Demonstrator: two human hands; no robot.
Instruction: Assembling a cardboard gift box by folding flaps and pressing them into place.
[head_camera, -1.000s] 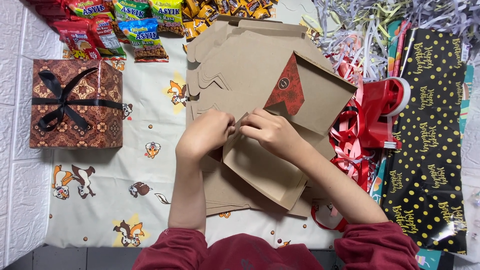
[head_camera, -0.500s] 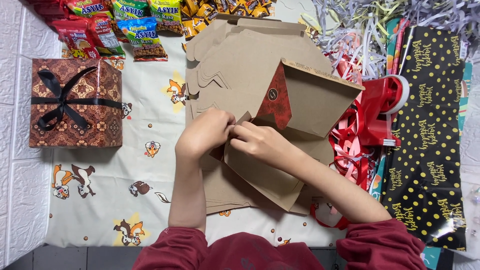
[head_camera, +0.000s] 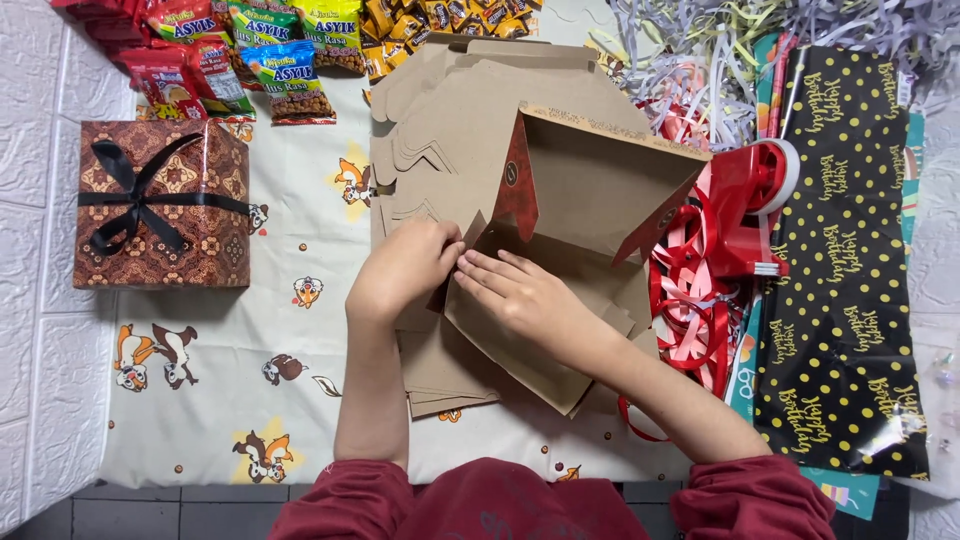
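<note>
Brown cardboard box (head_camera: 560, 200) flap pinched by left hand (head_camera: 400, 270), right hand (head_camera: 525, 295) fingers flat on it

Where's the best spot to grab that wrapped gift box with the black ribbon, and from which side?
Probably from above, palms on two opposite side walls of the gift box. It sits flat and square on the cloth, left of the left hand, with space around it. The black bow on top looks too soft to lift by.
</note>
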